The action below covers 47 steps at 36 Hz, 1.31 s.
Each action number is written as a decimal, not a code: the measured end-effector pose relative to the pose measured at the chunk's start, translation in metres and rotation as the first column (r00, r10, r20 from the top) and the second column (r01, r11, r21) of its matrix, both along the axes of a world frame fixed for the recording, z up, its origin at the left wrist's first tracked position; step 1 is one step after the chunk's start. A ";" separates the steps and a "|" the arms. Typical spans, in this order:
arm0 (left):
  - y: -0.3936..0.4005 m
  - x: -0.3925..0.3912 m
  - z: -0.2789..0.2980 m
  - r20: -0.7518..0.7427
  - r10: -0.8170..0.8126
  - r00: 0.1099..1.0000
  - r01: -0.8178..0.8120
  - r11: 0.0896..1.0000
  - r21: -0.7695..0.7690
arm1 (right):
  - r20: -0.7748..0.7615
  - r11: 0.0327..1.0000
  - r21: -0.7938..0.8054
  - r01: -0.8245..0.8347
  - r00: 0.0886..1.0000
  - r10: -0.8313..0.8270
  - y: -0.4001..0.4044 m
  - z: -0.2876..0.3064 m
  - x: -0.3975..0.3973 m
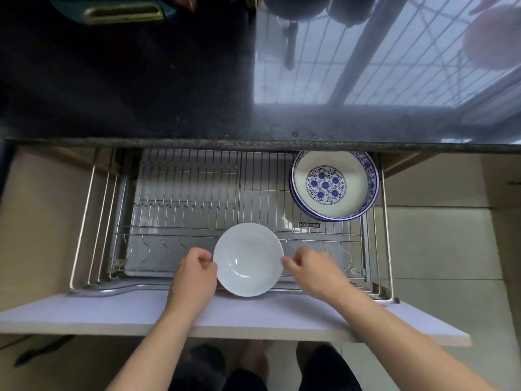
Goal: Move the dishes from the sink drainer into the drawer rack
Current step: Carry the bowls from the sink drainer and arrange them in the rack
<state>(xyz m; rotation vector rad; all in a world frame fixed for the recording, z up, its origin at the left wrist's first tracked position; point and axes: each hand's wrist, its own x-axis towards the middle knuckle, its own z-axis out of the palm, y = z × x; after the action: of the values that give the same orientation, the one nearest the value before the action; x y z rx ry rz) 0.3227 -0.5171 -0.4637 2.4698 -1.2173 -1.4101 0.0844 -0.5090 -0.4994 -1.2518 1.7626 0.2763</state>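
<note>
- A person's left hand (194, 273) and right hand (311, 268) pinch opposite edges of a plain white bowl (248, 259) at the near front of the pulled-out drawer rack (197, 193).
- At the far right of the rack, blue-and-white patterned bowls (334, 186) already sit stacked, partly under the dark countertop (141, 94).
- The white bowl appears about to be set down; the rack's left side holds nothing.
- The sink drainer is out of view, so how many dishes remain cannot be told.
</note>
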 end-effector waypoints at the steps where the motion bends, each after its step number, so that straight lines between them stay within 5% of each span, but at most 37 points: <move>1: -0.001 -0.001 0.000 0.000 0.009 1.000 -0.009 1.000 0.002 | 0.008 0.999 0.039 -0.010 1.000 0.009 -0.002 -0.006 0.012; 13: -0.004 0.010 -0.010 -0.299 0.288 0.910 -0.228 0.948 0.220 | -0.138 0.993 0.108 -0.048 0.989 0.062 -0.020 -0.021 0.043; 20: -0.008 0.012 0.003 -0.358 0.487 0.797 -0.494 0.866 0.079 | -0.048 0.996 0.088 -0.025 0.998 0.030 -0.040 0.024 0.012; 30: -0.005 0.009 -0.015 -0.313 0.326 0.892 -0.269 0.940 0.212 | 0.070 0.841 0.047 0.538 0.838 -0.541 -0.044 0.099 -0.106; 47: -0.007 0.007 -0.026 -0.183 0.218 0.959 -0.171 0.956 0.240 | -0.078 0.765 0.040 0.643 0.765 -0.639 -0.107 0.036 -0.111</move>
<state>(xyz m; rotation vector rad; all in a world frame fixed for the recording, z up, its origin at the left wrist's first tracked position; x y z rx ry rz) 0.3295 -0.5245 -0.4895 2.4157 -0.7896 -1.7759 -0.0263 -0.6160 -0.4637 -0.5274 2.1030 -0.0352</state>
